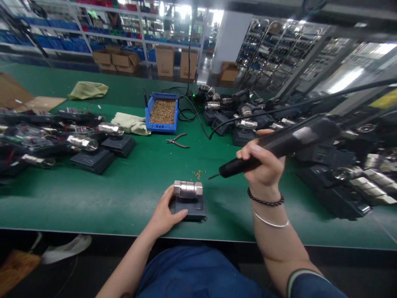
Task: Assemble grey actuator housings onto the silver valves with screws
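A dark grey device (190, 209) with a silver metal fitting (187, 189) across its top sits near the bench's front edge. My left hand (164, 213) grips this device from its left side, thumb over the near face. Raised to the right of it, my right hand (265, 159) is wrapped round a black electric screwdriver (297, 138). The bit of the screwdriver points left and down, apart from the device. Just behind the device, several small brass screws (198, 174) lie loose on the green mat.
Pliers (177, 141) lie open before a blue bin (161, 128) of small screws. Similar devices crowd the right side (328, 186) and the left (93, 159). Cloths (130, 123) rest beside the bin. A black cable (229, 121) runs across to the screwdriver.
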A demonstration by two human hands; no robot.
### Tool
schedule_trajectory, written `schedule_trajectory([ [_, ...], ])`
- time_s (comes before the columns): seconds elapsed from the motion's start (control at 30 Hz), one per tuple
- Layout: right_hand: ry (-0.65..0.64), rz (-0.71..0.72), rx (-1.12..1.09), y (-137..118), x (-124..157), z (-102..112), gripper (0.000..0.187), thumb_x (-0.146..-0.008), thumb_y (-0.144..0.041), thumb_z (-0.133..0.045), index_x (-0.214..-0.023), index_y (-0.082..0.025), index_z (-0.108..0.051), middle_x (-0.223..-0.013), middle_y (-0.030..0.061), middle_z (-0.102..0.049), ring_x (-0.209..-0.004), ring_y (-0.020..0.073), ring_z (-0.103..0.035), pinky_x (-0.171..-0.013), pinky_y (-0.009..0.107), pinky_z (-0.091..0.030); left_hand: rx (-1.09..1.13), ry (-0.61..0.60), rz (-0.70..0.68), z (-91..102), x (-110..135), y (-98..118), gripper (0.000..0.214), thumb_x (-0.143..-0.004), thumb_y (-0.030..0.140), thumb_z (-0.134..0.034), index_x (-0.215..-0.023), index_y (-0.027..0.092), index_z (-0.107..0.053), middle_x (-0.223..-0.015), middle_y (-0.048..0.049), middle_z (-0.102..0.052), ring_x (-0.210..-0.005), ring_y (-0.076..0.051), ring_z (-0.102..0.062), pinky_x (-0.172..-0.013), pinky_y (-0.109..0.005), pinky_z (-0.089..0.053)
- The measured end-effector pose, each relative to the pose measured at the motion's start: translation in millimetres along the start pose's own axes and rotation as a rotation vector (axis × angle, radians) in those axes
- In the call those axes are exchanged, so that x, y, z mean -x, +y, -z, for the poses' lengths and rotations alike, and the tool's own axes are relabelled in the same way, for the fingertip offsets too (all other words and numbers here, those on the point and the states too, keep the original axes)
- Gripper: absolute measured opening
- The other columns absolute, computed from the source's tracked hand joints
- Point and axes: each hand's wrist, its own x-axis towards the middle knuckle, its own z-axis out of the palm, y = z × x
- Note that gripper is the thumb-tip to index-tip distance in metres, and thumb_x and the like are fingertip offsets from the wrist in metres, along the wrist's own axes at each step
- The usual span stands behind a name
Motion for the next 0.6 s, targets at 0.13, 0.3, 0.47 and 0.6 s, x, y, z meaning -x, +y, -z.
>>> schedule_trajectory([
  [0.13,0.123,0.085,0.138,47,-10,-2,0.025,-0.062,-0.02,-0.07,-0.085,-0.021,-0.059,-0.053,-0.009,-0.055,-0.044,0.0105,-0.054,-0.051,0.027,-0.046,-0.006,-0.024,0.009,-23.0,1,8,0.074,-0.066,0.031,-0.071,-0.134,0.014,-0.048,-0.143,-0.0179,-0.048,-0.136,-0.034,-0.041,-0.115,-0.053,-0.028],
  [0.3,0.1,0.055,0.138,73,-7,-3,0.026,-0.061,-0.017,-0.072,-0.084,-0.02,-0.061,-0.052,-0.0085,-0.057,-0.044,0.011,-0.054,-0.05,0.027,-0.046,0.106,-0.079,-0.017,-40.2,5,14,0.078,-0.066,0.036,-0.074,-0.136,0.013,-0.047,-0.146,-0.0184,-0.045,-0.139,-0.034,-0.037,-0.116,-0.053,-0.026],
  [0.47,0.107,0.053,0.05,31,-3,-6,0.029,-0.063,-0.019,-0.068,-0.091,-0.022,-0.058,-0.055,-0.0097,-0.055,-0.045,0.0103,-0.053,-0.052,0.028,-0.047,0.292,-0.008,-0.024,-18.6,5,18,0.059,-0.078,0.038,-0.067,-0.132,0.018,-0.055,-0.141,-0.0138,-0.053,-0.129,-0.027,-0.051,-0.107,-0.042,-0.044],
  [0.6,0.071,0.053,-0.148,-21,4,-22,0.03,-0.063,-0.017,-0.063,-0.092,-0.024,-0.057,-0.054,-0.0098,-0.048,-0.043,0.0079,-0.046,-0.049,0.024,-0.044,0.036,0.299,-0.148,-4.4,-5,35,0.026,-0.085,0.03,-0.062,-0.107,0.021,-0.071,-0.105,-0.0078,-0.073,-0.1,-0.022,-0.067,-0.091,-0.039,-0.055],
])
